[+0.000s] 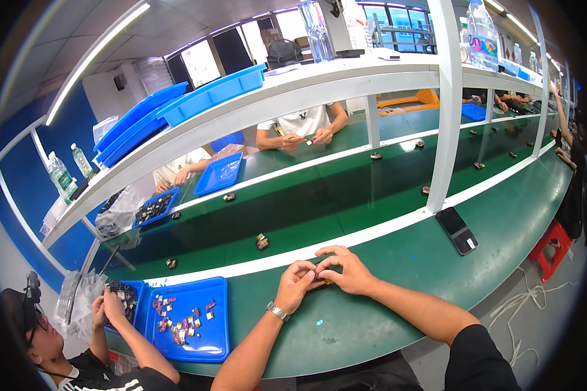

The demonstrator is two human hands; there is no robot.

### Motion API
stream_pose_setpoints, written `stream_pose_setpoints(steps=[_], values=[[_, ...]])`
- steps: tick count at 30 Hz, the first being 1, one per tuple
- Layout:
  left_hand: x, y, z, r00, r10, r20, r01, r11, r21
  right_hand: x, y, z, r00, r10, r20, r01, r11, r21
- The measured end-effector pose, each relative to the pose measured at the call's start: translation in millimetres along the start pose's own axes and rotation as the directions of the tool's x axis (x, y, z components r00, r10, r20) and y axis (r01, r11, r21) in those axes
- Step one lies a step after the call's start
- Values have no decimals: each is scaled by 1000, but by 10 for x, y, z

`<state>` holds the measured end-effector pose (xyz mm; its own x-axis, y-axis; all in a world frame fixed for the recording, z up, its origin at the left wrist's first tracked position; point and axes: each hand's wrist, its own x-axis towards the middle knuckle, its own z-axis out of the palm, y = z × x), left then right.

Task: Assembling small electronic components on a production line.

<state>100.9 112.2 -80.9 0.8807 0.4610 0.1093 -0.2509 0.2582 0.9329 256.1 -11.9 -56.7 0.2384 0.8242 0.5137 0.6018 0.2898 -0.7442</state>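
Over the green table in front of me, my left hand [296,284] and my right hand [347,271] meet at the fingertips. Pinched between them is a small dark electronic part [319,277], mostly hidden by the fingers, with a bit of yellow showing beneath. A metal-banded watch [278,311] is on my left wrist. Left of that arm, a blue tray [209,339] lies on the table with several small red, yellow and white parts [181,320] in it. A tiny light-blue piece [319,322] rests on the tabletop below my hands.
Beyond a white rail runs a green conveyor belt [332,215] carrying several small parts. A dark phone [456,231] lies at right by a white post [445,130]. A co-worker [39,326] at left handles something beside a tray of black parts. A red stool [552,250] stands at right.
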Motion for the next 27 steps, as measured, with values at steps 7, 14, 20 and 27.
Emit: stream_pose_setpoints(steps=[7, 14, 20, 27], values=[[10, 12, 12, 1000, 29, 8, -30, 998, 59, 1, 26, -5, 999, 26, 21, -27, 998, 52], [3, 33, 64, 997, -42, -69, 47, 996, 79, -2, 0, -10, 994, 99, 44, -105, 979, 175], [-1, 19, 55, 999, -33, -39, 35, 998, 47, -28, 8, 11, 998, -65, -3, 65, 995, -77], [7, 11, 75, 999, -30, -28, 31, 999, 31, -36, -48, 33, 995, -99, -19, 93, 974, -206]])
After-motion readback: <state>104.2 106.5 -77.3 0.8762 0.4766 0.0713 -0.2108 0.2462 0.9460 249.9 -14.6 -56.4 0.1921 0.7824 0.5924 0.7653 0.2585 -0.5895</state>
